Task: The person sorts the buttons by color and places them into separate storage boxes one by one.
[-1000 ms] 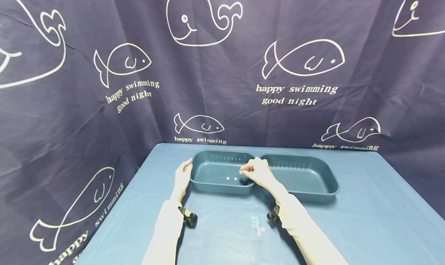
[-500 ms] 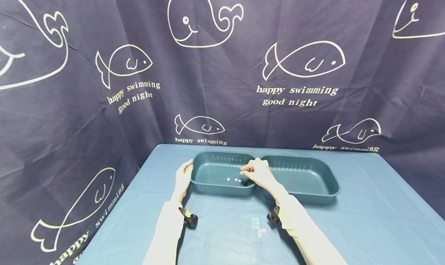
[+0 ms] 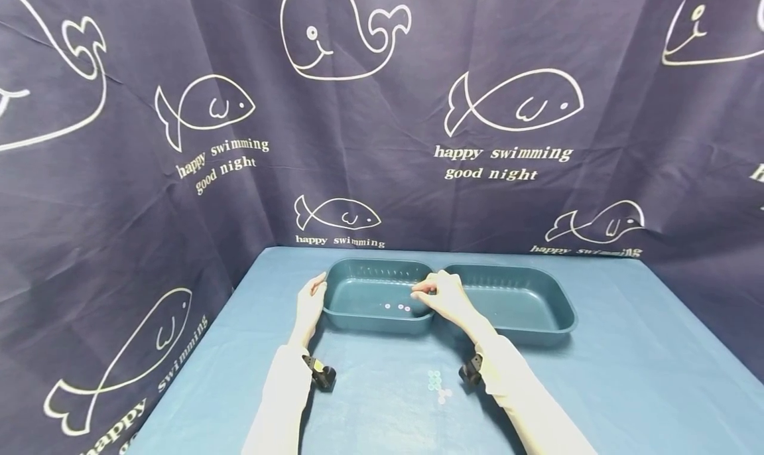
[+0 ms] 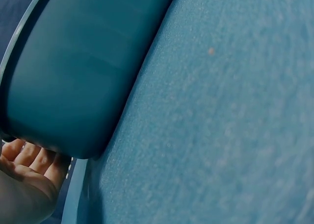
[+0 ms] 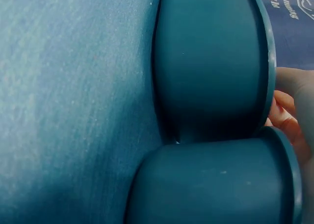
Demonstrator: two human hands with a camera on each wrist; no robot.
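- In the head view, resting the left hand [image 3: 309,302] against the outer left end of the left tray [image 3: 370,322], with relaxed fingers close together.
- Also in the head view, holding the right hand [image 3: 446,299] over the neighbouring ends of the left tray and the right tray [image 3: 540,335], with bent thumb and forefinger close together above the left tray; impossible to tell whether pinching anything.
- Seemingly done so far: at least three pale rings [image 3: 400,307] inside the left tray, right of its middle.
- Seemingly left: green rings [image 3: 434,380] and pink rings [image 3: 444,395] on the table [image 3: 364,389], in front of the trays; probably only partway along.
- In the left wrist view, touching or just beside the tray's end with bunched, slightly bent fingers; no rings in sight.
- In the right wrist view, partly hidden behind the rims, without visible fingertips; no further sign of progress.
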